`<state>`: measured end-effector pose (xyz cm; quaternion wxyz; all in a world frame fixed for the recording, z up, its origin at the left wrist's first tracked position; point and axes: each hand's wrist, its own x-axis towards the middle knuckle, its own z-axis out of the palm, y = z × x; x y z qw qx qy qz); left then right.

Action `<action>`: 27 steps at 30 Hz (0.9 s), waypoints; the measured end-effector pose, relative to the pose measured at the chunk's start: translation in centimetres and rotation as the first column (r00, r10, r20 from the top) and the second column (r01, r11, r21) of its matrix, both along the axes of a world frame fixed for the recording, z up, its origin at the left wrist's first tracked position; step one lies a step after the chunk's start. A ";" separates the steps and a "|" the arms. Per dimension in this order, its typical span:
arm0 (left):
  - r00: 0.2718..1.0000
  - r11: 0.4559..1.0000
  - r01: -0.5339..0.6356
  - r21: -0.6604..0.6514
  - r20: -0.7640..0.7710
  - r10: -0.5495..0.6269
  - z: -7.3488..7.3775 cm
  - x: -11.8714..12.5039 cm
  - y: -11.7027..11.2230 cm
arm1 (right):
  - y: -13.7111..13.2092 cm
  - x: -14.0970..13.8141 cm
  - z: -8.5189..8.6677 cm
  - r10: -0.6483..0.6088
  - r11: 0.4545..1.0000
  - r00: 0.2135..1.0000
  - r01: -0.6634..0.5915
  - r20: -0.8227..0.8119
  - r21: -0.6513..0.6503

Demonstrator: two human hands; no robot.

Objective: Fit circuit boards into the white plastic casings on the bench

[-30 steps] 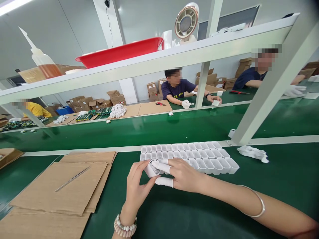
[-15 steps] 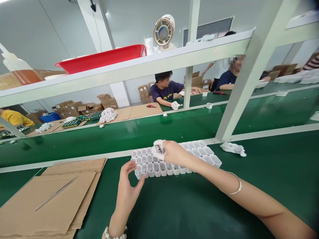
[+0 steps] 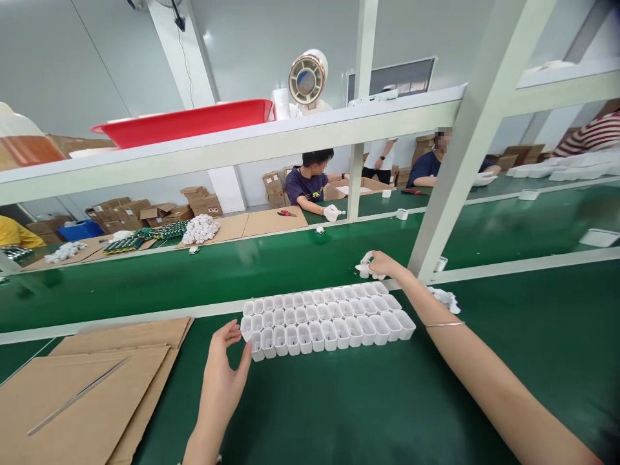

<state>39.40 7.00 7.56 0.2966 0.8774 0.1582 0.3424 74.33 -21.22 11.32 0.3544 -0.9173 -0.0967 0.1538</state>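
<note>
Three rows of small white plastic cups (image 3: 317,332), open side up, stand packed together on the green table (image 3: 339,400). My left hand (image 3: 225,361) is at the left end of these rows, thumb and fingers spread apart around the end cups. Beyond the rows, my right hand (image 3: 386,265) reaches over the green conveyor belt (image 3: 145,284). White coverings show on its fingertips, which are bent together around a small white piece (image 3: 364,267); its exact kind is too blurred to tell.
Cardboard sheets (image 3: 97,381) lie at left with metal tweezers (image 3: 77,395) on top. A slanted post (image 3: 465,142) rises beside my right arm, near a crumpled white wad (image 3: 443,299). Overhead runs a shelf with a red tray (image 3: 188,123). A co-worker (image 3: 310,184) sits across the belt.
My right hand has moved from above the cup rows to the right and farther out over the belt. My left hand stays at the left end of the cups. The view has shifted slightly.
</note>
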 end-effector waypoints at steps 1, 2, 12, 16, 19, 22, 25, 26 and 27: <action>1.000 1.000 -0.004 0.003 -0.008 0.004 -0.2 0.0 0.2 | -0.2 0.2 -0.3 -0.024 0.999 0.999 0.024 -0.028 0.024; 1.000 1.000 -0.010 0.007 -0.016 0.010 -0.4 0.1 0.4 | -0.4 0.2 -0.5 -0.046 0.998 0.998 0.049 -0.052 0.048; 0.997 1.000 -0.020 0.016 -0.080 0.021 -1.8 0.5 1.8 | -3.1 -1.5 2.2 -0.165 0.977 0.982 0.175 -0.093 0.124; 0.997 0.999 -0.041 0.033 -0.062 0.043 -2.1 0.5 2.5 | -3.4 -4.0 7.4 -0.124 0.977 0.986 0.103 0.107 0.186; 0.998 0.997 -0.050 0.050 -0.020 0.052 -2.5 0.7 3.4 | -2.4 -8.8 10.9 -0.007 0.949 0.954 -0.088 0.300 0.303; 0.999 0.998 -0.045 0.043 0.016 0.044 -2.8 0.8 4.0 | -1.3 -15.6 11.3 0.252 0.800 0.877 -0.426 0.409 0.422; 1.000 0.999 -0.027 0.041 0.014 0.027 -2.9 0.8 4.2 | -1.0 -21.7 7.7 0.655 0.573 0.709 -0.691 0.261 0.439; 1.000 0.998 -0.024 0.055 0.005 0.024 -2.9 0.8 4.2 | -1.0 -23.2 5.8 0.782 0.493 0.608 -0.738 0.137 0.460; 1.000 0.997 -0.020 0.070 -0.005 0.021 -2.9 0.8 4.2 | -0.9 -24.4 3.7 0.862 0.436 0.506 -0.745 0.001 0.505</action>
